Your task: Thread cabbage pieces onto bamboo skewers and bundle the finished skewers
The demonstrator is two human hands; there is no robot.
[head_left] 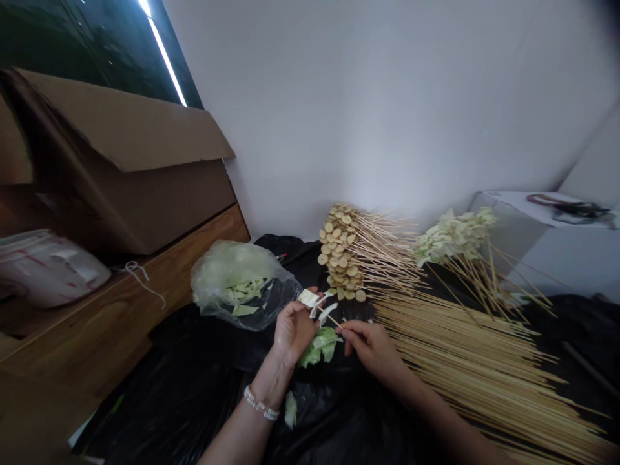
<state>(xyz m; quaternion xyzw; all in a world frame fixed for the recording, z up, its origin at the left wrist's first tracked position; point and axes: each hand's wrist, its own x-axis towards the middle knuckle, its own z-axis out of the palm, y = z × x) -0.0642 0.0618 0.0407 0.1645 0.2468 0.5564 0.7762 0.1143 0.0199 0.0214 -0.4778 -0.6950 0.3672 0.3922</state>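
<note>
Skewer: a thin bamboo skewer (pixel 331 317) slants between the hands, above the black plastic sheet (pixel 188 394), with pale slices (pixel 309 298) on its far end.

Left hand: the left hand (pixel 294 330) is nearly closed, its fingers and thumb pinching the skewer just below the slices and keeping them close to the grip. A pearl bracelet (pixel 260 403) circles the wrist.

Right hand: the right hand (pixel 371 349) reaches in from the other side, its fingers curved and nearly closed at the skewer's near end. Whether they grip it, I cannot tell.

Nearby: torn cabbage (pixel 320 346) lies just under the hands, and a scrap (pixel 290 409) lies nearer the person.

Stock: a clear bag (pixel 237 284) holds more cabbage. Beyond the hands lie skewers of round slices (pixel 339 253), cabbage skewers (pixel 455 236) and bare skewers (pixel 465 361).

Rest: a cardboard box (pixel 121 161) sits on a wooden surface (pixel 101 323), beside a white sack (pixel 43 268).
</note>
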